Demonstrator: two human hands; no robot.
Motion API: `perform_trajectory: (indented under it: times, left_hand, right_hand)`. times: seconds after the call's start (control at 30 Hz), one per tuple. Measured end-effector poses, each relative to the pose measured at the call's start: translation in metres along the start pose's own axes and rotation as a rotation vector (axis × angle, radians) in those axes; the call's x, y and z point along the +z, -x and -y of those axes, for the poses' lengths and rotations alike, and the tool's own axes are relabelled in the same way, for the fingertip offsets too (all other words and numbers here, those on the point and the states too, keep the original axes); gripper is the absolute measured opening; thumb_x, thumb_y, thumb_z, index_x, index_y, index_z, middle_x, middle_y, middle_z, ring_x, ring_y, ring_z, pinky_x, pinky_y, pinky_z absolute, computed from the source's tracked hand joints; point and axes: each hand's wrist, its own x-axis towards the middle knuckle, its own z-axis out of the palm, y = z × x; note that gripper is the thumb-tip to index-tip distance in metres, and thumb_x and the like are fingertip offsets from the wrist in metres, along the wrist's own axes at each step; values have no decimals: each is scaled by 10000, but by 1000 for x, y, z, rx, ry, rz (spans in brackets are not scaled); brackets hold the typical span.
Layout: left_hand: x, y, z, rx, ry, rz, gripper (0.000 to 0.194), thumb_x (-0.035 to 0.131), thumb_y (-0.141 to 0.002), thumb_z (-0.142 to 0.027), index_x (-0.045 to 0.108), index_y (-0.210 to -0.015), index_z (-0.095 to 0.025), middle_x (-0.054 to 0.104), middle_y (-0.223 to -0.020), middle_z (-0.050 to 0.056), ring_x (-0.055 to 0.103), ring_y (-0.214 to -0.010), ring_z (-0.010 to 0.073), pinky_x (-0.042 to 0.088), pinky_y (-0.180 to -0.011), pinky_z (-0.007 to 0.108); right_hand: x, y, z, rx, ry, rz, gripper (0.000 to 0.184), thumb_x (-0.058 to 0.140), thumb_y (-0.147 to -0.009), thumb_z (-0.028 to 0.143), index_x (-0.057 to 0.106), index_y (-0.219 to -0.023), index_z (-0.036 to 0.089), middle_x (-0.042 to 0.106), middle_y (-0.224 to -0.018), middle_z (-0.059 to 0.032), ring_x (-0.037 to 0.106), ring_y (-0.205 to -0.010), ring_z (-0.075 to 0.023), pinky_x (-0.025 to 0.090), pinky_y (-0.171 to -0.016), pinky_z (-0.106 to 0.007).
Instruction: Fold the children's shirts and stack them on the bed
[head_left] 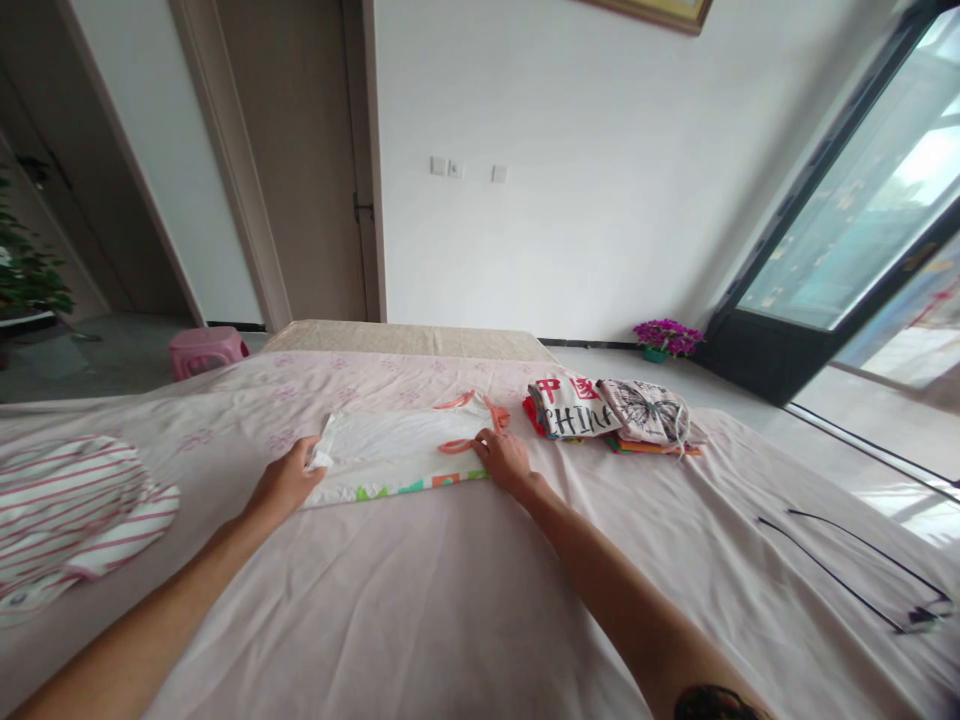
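A white sleeveless top [394,442] with orange trim lies folded lengthwise on the bed, a coloured print showing along its near edge. At its left end, my left hand [294,472] is closed on the bunched white hem. My right hand [504,458] pinches the top's other end beside the orange-edged openings. Just right of that hand lies a folded shirt [574,412] lettered "CHINA", on other folded clothes. Next to it is a folded butterfly-print garment [645,410] with a pale drawstring, also stacked on coloured cloth.
A red-and-white striped garment [75,520] lies loosely at the left of the pink bedsheet [420,610]. Dark-framed eyeglasses [862,570] rest at the right. Beyond the bed stand a pink stool [206,348] and purple flowers [667,338] in a green pot.
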Motion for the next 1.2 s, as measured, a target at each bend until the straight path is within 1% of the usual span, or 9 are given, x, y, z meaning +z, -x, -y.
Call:
perform_trajectory:
  times: [0.13,0.23,0.37,0.53,0.73,0.87,1.03,1.1,1.2]
  left_hand:
    - [-17,23,-10,70,-222,-77,405,449,-891,-342,544,-1261,-210,645,-1188,118,664,-988,266,504,-808,362]
    - [-28,44,-13,334,-191,-145,322,471,-905,-332,610,-1174,-224,641,-1201,102,624,-1082,260,477,-927,376]
    - [-32,65,-4,619,-159,-21,258,527,-902,-323,658,-1112,-252,689,-1144,55,630,-1075,228,454,-968,354]
    - [-21,64,-5,590,-336,-3,321,445,-884,-129,699,-1059,-216,728,-1031,75,673,-924,240,478,-860,382]
    - [-30,60,-16,652,-379,-137,310,443,-880,-84,730,-942,-183,742,-880,76,675,-866,245,478,-906,418]
    - [-45,89,-7,722,-339,-160,348,444,-870,-53,728,-994,-212,758,-956,51,691,-883,216,433,-1026,454]
    - [-54,136,0,667,-295,-38,412,422,-841,-35,726,-1048,-219,753,-1053,64,691,-973,220,427,-1056,474]
    - [-54,143,-14,621,-244,-23,405,421,-851,-64,714,-1092,-205,737,-1123,81,672,-1056,223,399,-1092,477]
    - [-41,137,-61,582,-127,-4,384,403,-939,-215,639,-1240,-179,660,-1296,98,586,-1227,225,385,-1120,450]
  right_hand:
    - [-8,4,-6,-22,-9,-59,271,484,-974,404,654,-1126,257,681,-1157,-79,615,-1021,-236,421,-807,-313]
    - [-21,21,-17,-122,10,-160,258,499,-967,322,658,-1148,231,663,-1161,-95,567,-1074,-236,397,-893,-323]
    - [-31,56,-27,-381,15,-93,235,492,-957,243,685,-1091,232,680,-1068,-79,558,-1025,-225,376,-898,-325]
    - [-28,63,-24,-483,145,15,275,459,-963,156,663,-1135,221,673,-1083,-91,558,-1033,-219,357,-888,-332]
    - [-31,48,-23,-491,309,-45,226,467,-959,142,676,-1029,190,646,-1014,-94,545,-959,-216,359,-830,-330]
    - [-38,76,-34,-586,263,-99,260,442,-971,144,682,-1051,205,642,-944,-76,538,-912,-212,365,-820,-343]
    - [-51,128,-47,-613,57,-28,296,453,-945,136,683,-1113,219,676,-980,-74,582,-910,-199,421,-841,-339]
    - [-58,138,-41,-569,-51,-58,322,452,-939,149,663,-1174,214,687,-1069,-82,603,-981,-202,441,-894,-351]
    - [-61,136,-13,-574,-137,-85,392,397,-986,225,564,-1339,194,629,-1291,-105,543,-1220,-229,411,-1035,-399]
